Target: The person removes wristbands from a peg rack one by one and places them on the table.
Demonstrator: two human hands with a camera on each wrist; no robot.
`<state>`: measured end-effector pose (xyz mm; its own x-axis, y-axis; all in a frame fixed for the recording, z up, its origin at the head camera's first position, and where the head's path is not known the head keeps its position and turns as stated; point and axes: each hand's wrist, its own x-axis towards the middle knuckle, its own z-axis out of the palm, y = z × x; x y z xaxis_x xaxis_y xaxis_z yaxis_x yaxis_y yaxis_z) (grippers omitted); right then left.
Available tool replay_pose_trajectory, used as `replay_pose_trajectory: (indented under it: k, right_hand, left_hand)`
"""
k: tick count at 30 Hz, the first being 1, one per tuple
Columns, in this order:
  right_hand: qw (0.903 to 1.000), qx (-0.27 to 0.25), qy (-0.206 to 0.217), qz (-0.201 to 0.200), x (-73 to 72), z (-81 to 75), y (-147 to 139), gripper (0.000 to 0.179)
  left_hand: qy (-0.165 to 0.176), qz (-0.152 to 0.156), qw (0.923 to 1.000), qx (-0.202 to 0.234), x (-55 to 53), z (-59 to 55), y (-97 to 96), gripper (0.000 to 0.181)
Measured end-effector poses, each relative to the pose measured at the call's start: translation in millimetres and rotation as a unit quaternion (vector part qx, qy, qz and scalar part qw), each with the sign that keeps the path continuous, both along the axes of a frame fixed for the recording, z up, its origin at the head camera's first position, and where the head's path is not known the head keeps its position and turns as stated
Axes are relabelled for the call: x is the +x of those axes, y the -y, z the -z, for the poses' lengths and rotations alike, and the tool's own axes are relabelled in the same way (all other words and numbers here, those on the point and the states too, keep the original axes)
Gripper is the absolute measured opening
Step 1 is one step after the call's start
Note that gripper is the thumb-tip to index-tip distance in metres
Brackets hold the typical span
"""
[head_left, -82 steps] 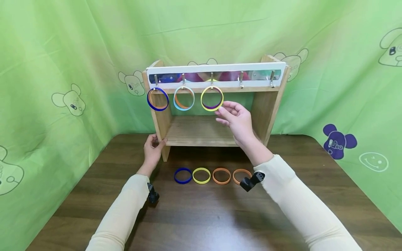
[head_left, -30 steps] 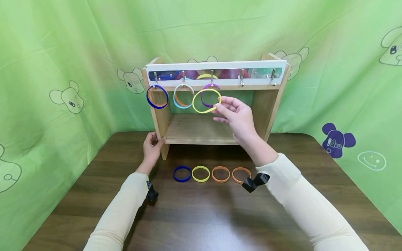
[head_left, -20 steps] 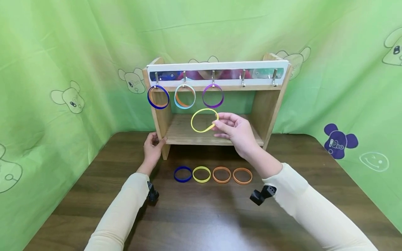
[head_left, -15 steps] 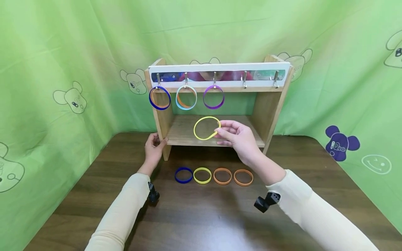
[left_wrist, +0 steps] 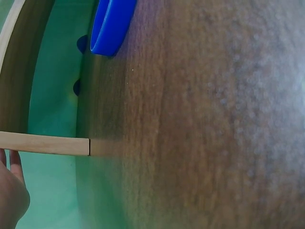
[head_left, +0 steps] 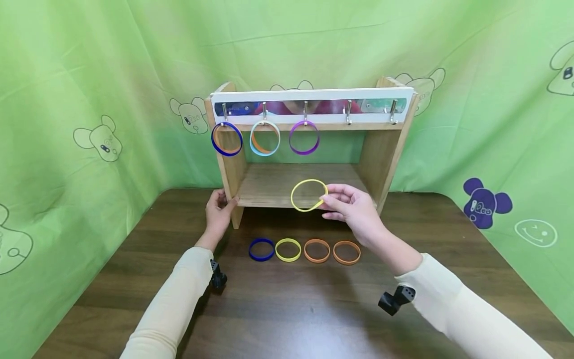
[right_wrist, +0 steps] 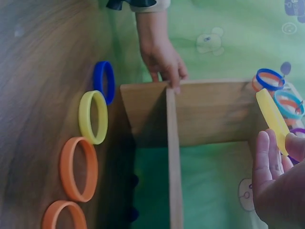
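Gripping a wooden rack (head_left: 234, 169) at left, pinching a yellow band (head_left: 301, 210) at right.
At far left, clasping the rack's side panel with the left hand (head_left: 217, 214), with thumb on the front edge and other fingers at the outer face. Next, showing a dark blue band (head_left: 213, 143) and an orange band (head_left: 232, 151) on the first hook (head_left: 225, 112); past that, a flat blue band (head_left: 261, 260) on the table (head_left: 269, 304), below a light blue band (head_left: 265, 154) and a second orange band (head_left: 259, 147) on the second hook (head_left: 264, 110). Further along, showing a flat yellow band (head_left: 288, 260) and, above, a purple band (head_left: 305, 152) on the third hook (head_left: 306, 109). Then holding the yellow band in the air below the purple one, with thumb and fingertips of the right hand (head_left: 354, 209) clamped on its right side. Lower, showing a flat orange band (head_left: 317, 261) beside another flat orange band (head_left: 347, 263).
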<state>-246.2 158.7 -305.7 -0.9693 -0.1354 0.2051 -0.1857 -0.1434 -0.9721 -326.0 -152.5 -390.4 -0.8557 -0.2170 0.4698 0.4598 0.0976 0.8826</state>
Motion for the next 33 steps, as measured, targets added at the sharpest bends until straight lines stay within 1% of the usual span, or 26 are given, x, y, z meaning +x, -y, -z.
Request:
replay_pose_trajectory:
  k: [4,13,20,27,33]
  right_hand:
    - [0.9999,0.008,0.006,0.012,2.1,7.6,-10.3,0.026]
    - [0.9996,0.01,0.009,0.024,5.9,25.4,-39.9,0.023]
    - [0.9995,0.003,0.017,0.026,8.3,38.1,-63.2,0.032]
    - [0.9992,0.005,0.027,0.029,12.0,49.5,-83.7,0.021]
    - [0.9983,0.012,0.044,0.038,15.1,61.1,-100.3,0.021]
  left_hand:
    - [0.005,-0.001,1.0,-0.002,1.3,-1.0,-0.1,0.026]
    - [0.007,-0.005,1.0,-0.004,2.3,-2.7,-0.7,0.026]
    - [0.001,-0.002,1.0,-0.006,1.7,-3.2,0.1,0.027]
    - [0.002,0.005,0.9999,-0.013,0.0,-3.2,1.2,0.026]
    - [0.011,0.001,0.9999,-0.013,-0.7,-1.1,1.7,0.025]
